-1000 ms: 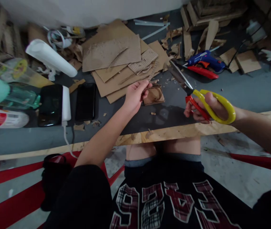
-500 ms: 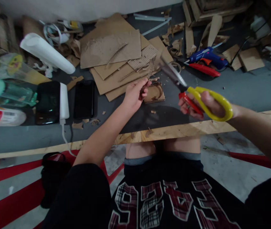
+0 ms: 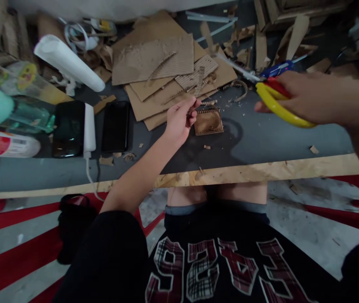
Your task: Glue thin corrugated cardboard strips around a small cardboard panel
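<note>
My left hand (image 3: 181, 120) pinches a narrow corrugated cardboard strip (image 3: 200, 79), which sticks up from the fingertips. Just right of those fingers, a small cardboard piece (image 3: 209, 123) with a curled strip on it lies on the dark table. My right hand (image 3: 304, 94) is closed round the yellow and red handles of a pair of scissors (image 3: 269, 105). Their blades point up and left, with a cardboard scrap (image 3: 206, 37) near the tips; whether they touch is unclear. A curled cardboard strip (image 3: 240, 90) lies below the blades.
Stacked cardboard sheets (image 3: 152, 63) lie behind my left hand. A blue glue gun (image 3: 278, 68) is partly hidden by my right hand. On the left are a phone (image 3: 115, 126), a black device (image 3: 68, 128), a white paper roll (image 3: 68, 63) and bottles. Glue sticks (image 3: 209, 17) lie at the back.
My right hand has moved up and away with the scissors, toward the glue gun. My left hand keeps its pinch on the strip. The view has shifted slightly.
</note>
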Demonstrator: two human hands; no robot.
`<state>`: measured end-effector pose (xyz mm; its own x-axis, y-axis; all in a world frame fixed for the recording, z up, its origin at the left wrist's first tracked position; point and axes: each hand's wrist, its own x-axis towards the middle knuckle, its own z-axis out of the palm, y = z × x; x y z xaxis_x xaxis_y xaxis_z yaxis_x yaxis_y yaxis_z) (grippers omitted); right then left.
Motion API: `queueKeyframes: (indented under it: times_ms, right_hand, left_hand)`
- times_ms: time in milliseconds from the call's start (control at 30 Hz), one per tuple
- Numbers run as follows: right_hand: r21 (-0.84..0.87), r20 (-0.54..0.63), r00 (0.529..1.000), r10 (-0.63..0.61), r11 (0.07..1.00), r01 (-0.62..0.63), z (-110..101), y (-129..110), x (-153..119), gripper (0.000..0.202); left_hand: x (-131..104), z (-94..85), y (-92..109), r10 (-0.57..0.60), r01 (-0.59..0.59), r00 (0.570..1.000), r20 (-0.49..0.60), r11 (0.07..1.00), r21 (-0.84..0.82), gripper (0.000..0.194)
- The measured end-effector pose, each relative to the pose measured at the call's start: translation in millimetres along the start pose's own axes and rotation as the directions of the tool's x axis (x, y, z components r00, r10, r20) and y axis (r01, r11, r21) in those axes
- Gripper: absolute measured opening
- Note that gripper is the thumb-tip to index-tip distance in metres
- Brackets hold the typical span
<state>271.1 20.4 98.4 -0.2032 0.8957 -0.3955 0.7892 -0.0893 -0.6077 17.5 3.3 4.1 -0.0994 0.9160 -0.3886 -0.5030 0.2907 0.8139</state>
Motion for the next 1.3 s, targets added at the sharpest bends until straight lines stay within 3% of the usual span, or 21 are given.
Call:
queueKeyframes:
  times_ms: [67, 167, 233, 300, 367, 500, 533, 667, 833, 900, 1033, 1300]
  right_hand:
    - [0.046, 0.069, 0.996, 0.053, 0.997, -0.056, 9.7, 9.5, -4.1, 0.058]
    - [0.312, 0.347, 0.935, 0.070, 0.932, -0.186, 24.6, 22.4, -12.0, 0.069]
    - [0.491, 0.557, 0.829, -0.052, 0.826, -0.277, 34.6, 25.3, -19.2, 0.088]
    - [0.608, 0.710, 0.651, -0.268, 0.700, -0.374, 46.1, 24.8, -27.6, 0.098]
    - [0.644, 0.717, 0.601, -0.354, 0.665, -0.377, 58.8, 24.8, -35.7, 0.093]
    - [0.727, 0.573, 0.742, -0.348, 0.633, -0.265, 78.1, 34.4, -42.9, 0.081]
    - [0.726, 0.560, 0.759, -0.332, 0.638, -0.257, 80.0, 37.8, -43.0, 0.080]
    - [0.692, 0.566, 0.763, -0.311, 0.682, -0.235, 78.5, 46.2, -42.8, 0.077]
    - [0.527, 0.446, 0.836, -0.319, 0.849, 0.043, 72.0, 46.5, -44.9, 0.074]
    - [0.460, 0.420, 0.851, -0.316, 0.882, 0.101, 69.5, 47.7, -44.8, 0.077]
    - [0.421, 0.406, 0.864, -0.298, 0.900, 0.113, 63.9, 51.2, -44.3, 0.082]
    - [0.313, 0.372, 0.868, -0.328, 0.925, 0.215, 59.2, 55.0, -43.0, 0.081]
  left_hand:
    - [0.0, 0.7, 0.1, 0.003, -0.003, 1.000, 0.002, 1.000, 0.008, 0.018]
    - [-0.1, 1.5, -0.1, 0.019, -0.019, 1.000, -0.001, 0.999, 0.035, 0.020]
    - [-0.2, 1.4, -0.7, 0.025, -0.024, 1.000, -0.005, 0.998, 0.057, 0.019]
    - [0.0, 0.6, -1.5, 0.035, -0.035, 0.999, 0.005, 0.997, 0.076, 0.018]
    - [0.7, -0.5, -2.0, 0.053, -0.054, 0.998, 0.019, 0.995, 0.087, 0.018]
    - [2.4, -1.7, -0.7, 0.072, -0.072, 0.997, 0.004, 0.991, 0.111, 0.019]
    - [2.5, -1.6, 0.0, 0.072, -0.070, 0.997, -0.007, 0.990, 0.123, 0.018]
    - [1.3, -0.2, 2.2, 0.054, -0.047, 0.998, -0.035, 0.985, 0.165, 0.018]
    - [2.1, 0.1, 2.9, -0.012, 0.018, 0.999, -0.052, 0.994, 0.109, 0.020]
    - [4.5, -1.2, 3.3, 0.001, 0.004, 0.998, -0.069, 0.997, 0.080, 0.021]
    - [6.6, -2.9, 5.2, -0.009, 0.017, 0.996, -0.084, 0.996, 0.093, 0.020]
    - [-5.6, 0.9, 4.3, -0.036, 0.037, 0.999, -0.012, 0.984, 0.175, 0.014]
